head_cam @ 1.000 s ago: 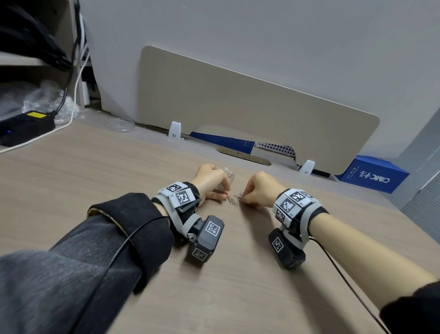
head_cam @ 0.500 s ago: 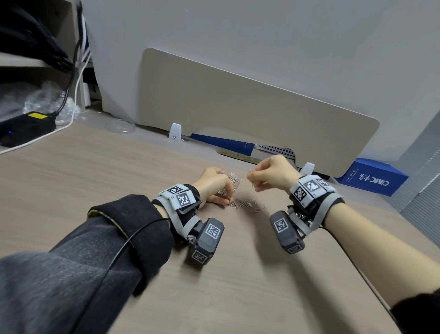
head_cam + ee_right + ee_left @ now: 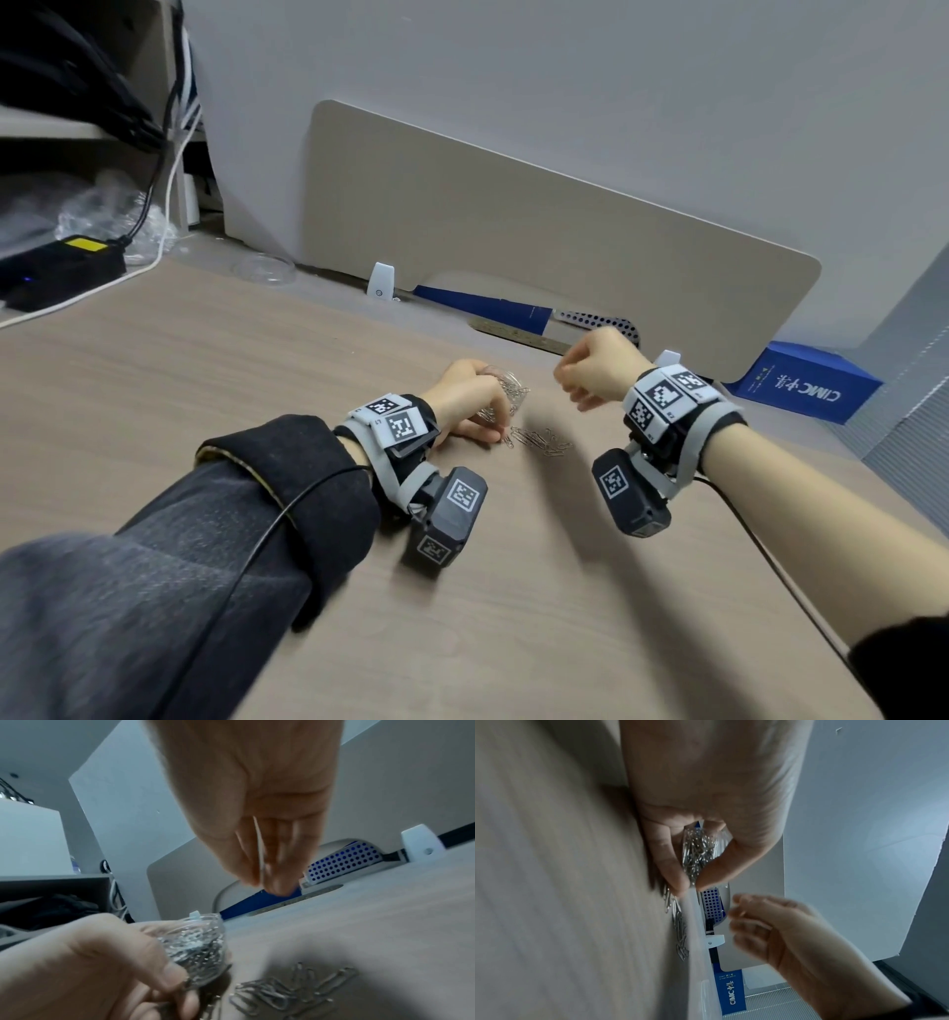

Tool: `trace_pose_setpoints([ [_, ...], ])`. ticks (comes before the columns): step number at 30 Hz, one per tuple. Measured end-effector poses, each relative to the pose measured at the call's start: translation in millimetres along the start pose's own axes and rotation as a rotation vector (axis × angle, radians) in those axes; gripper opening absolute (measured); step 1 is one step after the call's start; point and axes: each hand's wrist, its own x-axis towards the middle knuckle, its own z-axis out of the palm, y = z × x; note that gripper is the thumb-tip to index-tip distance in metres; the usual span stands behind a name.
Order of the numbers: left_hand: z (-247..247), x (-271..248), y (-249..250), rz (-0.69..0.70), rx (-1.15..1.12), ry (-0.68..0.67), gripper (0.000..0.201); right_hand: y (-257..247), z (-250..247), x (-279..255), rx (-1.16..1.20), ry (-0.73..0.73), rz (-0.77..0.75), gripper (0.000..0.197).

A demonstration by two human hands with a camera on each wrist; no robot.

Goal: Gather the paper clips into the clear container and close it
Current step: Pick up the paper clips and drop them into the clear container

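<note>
My left hand [image 3: 480, 411] rests on the wooden table and grips a small clear container [image 3: 506, 390], tilted and packed with silver paper clips [image 3: 699, 850]. The container's mouth [image 3: 203, 923] faces right. A loose pile of paper clips [image 3: 542, 442] lies on the table just right of that hand, also seen in the right wrist view [image 3: 290, 994]. My right hand [image 3: 572, 380] hovers above and to the right of the pile. Its thumb and fingers pinch one thin paper clip [image 3: 260, 850], blurred by motion.
A beige divider panel [image 3: 513, 231] stands along the table's far edge, with a ruler [image 3: 518, 336] lying before it. A blue box [image 3: 806, 383] is at the right. A clear round disc [image 3: 264, 267] lies far left, near a black adapter [image 3: 56, 267] with cables.
My right hand has lifted off the pile of clips, rising up and to the right with its fingers pinched. The left hand and container have stayed put.
</note>
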Motion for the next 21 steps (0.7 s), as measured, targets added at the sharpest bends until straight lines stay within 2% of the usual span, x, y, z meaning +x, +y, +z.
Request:
trace_pose_setpoints([
  [2,0,0,0,0.0,-0.012,0.027,0.047,9,2,-6,-0.141,-0.18,0.165,0.02],
  [4,-1,-1,1,0.001,-0.024,0.055,0.042,14,9,-11,-0.233,-0.291,0.257,0.028],
  [9,-2,0,1,0.0,-0.071,0.112,0.049,8,29,-9,-0.142,-0.212,0.172,0.025],
  [12,-3,0,2,0.001,-0.09,0.134,0.046,0,33,-6,-0.097,-0.243,0.092,0.013],
  [15,-3,0,2,0.007,-0.101,0.154,0.044,2,35,-3,-0.124,-0.167,0.045,0.014],
  [17,-3,0,2,0.006,-0.104,0.159,0.04,6,34,-4,-0.187,-0.16,0.053,0.028],
  [21,-2,-1,3,0.006,-0.104,0.159,0.036,4,38,-10,-0.236,-0.264,0.098,0.053],
])
